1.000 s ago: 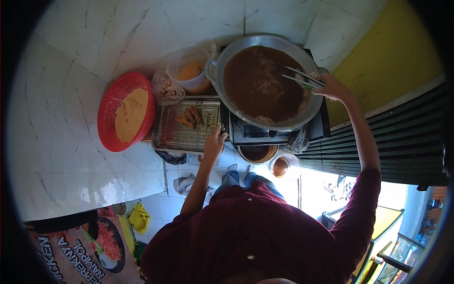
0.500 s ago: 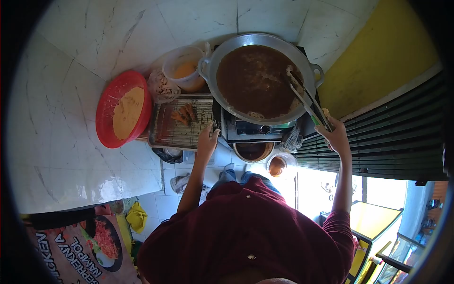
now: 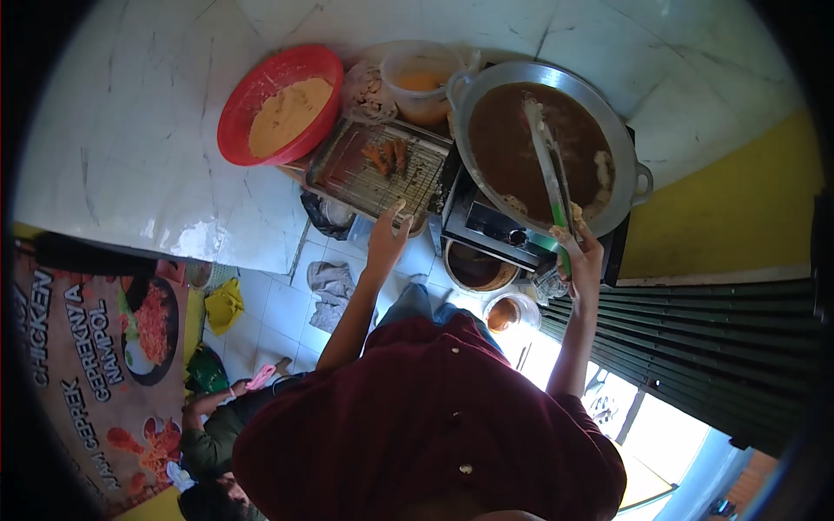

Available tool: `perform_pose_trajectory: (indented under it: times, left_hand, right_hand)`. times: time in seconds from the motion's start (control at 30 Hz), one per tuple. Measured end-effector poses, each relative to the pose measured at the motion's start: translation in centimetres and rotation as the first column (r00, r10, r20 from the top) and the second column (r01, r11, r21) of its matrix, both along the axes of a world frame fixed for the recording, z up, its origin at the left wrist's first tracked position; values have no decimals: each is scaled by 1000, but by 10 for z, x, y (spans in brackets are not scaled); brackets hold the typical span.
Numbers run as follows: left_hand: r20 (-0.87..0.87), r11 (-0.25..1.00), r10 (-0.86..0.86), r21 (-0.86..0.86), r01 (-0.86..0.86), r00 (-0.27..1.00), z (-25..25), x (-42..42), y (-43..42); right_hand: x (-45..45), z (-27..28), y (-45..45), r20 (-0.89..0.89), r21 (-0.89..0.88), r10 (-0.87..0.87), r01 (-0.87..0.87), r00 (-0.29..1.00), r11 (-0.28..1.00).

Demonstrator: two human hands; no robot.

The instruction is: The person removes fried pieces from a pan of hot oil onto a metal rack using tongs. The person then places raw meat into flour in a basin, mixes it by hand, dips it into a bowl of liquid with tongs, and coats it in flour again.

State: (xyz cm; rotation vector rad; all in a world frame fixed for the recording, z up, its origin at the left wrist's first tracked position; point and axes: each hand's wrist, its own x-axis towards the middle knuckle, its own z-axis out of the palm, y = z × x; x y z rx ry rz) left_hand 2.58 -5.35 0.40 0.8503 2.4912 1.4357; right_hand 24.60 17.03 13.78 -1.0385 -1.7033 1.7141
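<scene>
Marbled wall (image 3: 156, 113) behind pan (image 3: 621, 143) | tongs (image 3: 545, 161) swung from pan's right side toward its middle; work likely centred there now | right hand (image 3: 580, 256): fingers pinching tongs | left hand (image 3: 387, 243): fingers spread beside tray (image 3: 347, 161), left of pan

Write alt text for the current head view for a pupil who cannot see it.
The wearer's right hand holds tongs reaching over a wide pan of brown liquid on a stove. The left hand is at the edge of a tray with browned food; a red bowl of pale powder stands further left.
</scene>
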Motion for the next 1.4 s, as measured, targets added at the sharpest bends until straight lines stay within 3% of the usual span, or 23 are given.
perform_pose_trajectory:
  times: [0.07,0.13,0.17,0.2,0.27,0.33,0.4,0.47,0.53,0.57,0.67,0.73,0.77,0.87,1.0,1.1,1.2,1.23,1.3,1.4]
  left_hand:
    - [9,999,48,-3,-48,999,1,2,-16]
    - [68,990,133,-49,-130,989,4,2,-33]
    - [-33,986,167,-13,-167,985,-8,-1,-42]
    - [-33,981,191,-15,-191,981,-8,-4,-49]
    - [146,966,256,-78,-247,956,-6,-9,-65]
    - [159,965,260,-24,-260,952,-26,-19,-82]
    - [-13,969,245,-23,-245,970,-43,-32,-99]
    - [-6,969,249,8,-248,969,-47,-43,-113]
    - [61,970,243,-30,-241,968,-48,-56,-123]
    - [196,971,225,-121,-204,955,-46,-65,-130]
    - [195,981,164,-133,-140,967,-64,-89,-142]
    - [212,988,113,-129,-87,971,-68,-107,-148]
    - [207,991,77,-123,-52,975,-70,-114,-149]
    - [207,993,-9,-113,34,978,-82,-136,-151]
    - [229,981,-83,-154,120,970,-91,-160,-148]
    - [332,969,-112,-171,176,937,-98,-172,-144]
    - [264,977,-155,-104,187,952,-109,-182,-141]
    - [265,976,-159,-104,192,951,-113,-186,-140]
    - [183,978,-164,-97,184,969,-122,-191,-140]
    - [68,972,-149,-172,158,987,-137,-201,-141]
  right_hand:
    - [-30,-1,-22,-132,-186,72,-96,989,978]
    - [-56,-9,-42,-151,-237,178,-210,972,948]
    - [-69,-12,-53,-180,-286,250,-294,951,912]
    - [-82,-15,-66,-180,-288,273,-316,945,904]
    - [-107,-20,-93,-134,-271,386,-408,913,872]
    - [-131,-42,-113,-76,-279,448,-450,891,848]
    - [-157,-68,-131,-22,-286,498,-483,867,828]
    - [-182,-91,-150,114,-60,435,-431,893,901]
    - [-202,-121,-161,142,-17,383,-384,913,923]
    - [-211,-137,-164,167,60,329,-342,930,938]
    - [-233,-173,-168,203,205,235,-276,951,939]
    - [-246,-202,-167,80,521,130,-152,988,840]
    - [-246,-216,-166,208,426,73,-157,975,891]
    - [-250,-227,-175,267,363,-37,-65,963,930]
    - [-259,-220,-187,181,440,-98,8,979,898]
    - [-269,-224,-187,462,329,-58,-110,885,938]
    - [-271,-226,-189,600,222,-17,-147,800,964]
    - [-271,-230,-190,601,222,-20,-142,799,965]
    - [-268,-238,-193,544,472,-152,-151,825,868]
    - [-262,-241,-191,563,499,-146,-195,813,844]
